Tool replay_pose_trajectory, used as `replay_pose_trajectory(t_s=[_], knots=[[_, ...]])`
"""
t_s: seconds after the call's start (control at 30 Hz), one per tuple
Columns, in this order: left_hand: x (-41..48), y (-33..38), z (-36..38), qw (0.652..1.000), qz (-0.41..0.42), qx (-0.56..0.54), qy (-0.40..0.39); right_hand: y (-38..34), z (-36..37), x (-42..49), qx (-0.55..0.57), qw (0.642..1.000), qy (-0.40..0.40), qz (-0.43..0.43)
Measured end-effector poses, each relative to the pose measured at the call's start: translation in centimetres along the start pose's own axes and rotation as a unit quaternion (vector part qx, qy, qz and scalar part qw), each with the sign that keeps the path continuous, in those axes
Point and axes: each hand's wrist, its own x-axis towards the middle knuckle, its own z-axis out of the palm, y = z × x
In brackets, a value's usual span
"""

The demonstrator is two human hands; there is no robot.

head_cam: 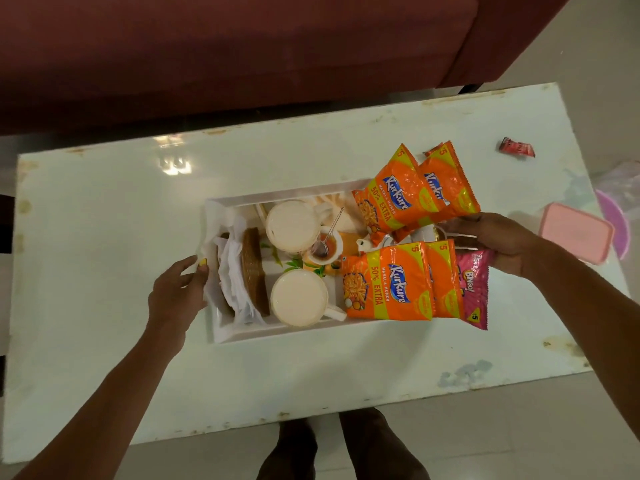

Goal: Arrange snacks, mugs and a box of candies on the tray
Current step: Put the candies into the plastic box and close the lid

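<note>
Here, Kurkure packets (388, 282) crowd the tray (221, 332); both hands grip its ends.

Four orange Kurkure packets are counted: two overlapping at the far right of the tray (384, 199) (446, 188), and two overlapping nearer (384, 282) (446, 278). One pink Bingo packet (474, 289) is seen beside them. Two white mugs (292, 226) (299, 297) are counted, both inside one white tray (277, 332). One wicker basket (254, 271) lined with white paper is seen in the tray. One pink lidded box (576, 232) and one small red wrapper (516, 147) are counted on the surface (104, 220). Two hands (176, 292) (498, 237) are seen.
</note>
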Motion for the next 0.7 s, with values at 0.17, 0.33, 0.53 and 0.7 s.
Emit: replay_pose_trajectory(t_s=[0.17, 0.33, 0.53, 0.7], knots=[[-3.8, 1.2, -1.8, 0.985, 0.117, 0.090, 0.089, -0.1, -2.7, -6.3, 0.158, 0.972, 0.158, -0.072], [-9.9, 5.1, -2.0, 0.970, 0.219, -0.026, 0.099, 0.2, -4.3, -14.0, 0.115, 0.915, 0.357, -0.150], [-17.9, 8.3, 4.4, 0.957, 0.251, -0.118, -0.086, 1.4, -7.6, -15.2, -0.179, 0.876, 0.434, -0.115], [-23.4, 8.5, 13.0, 0.949, 0.212, -0.127, -0.196, 2.3, -10.5, -10.4, -0.415, 0.810, 0.390, -0.138]])
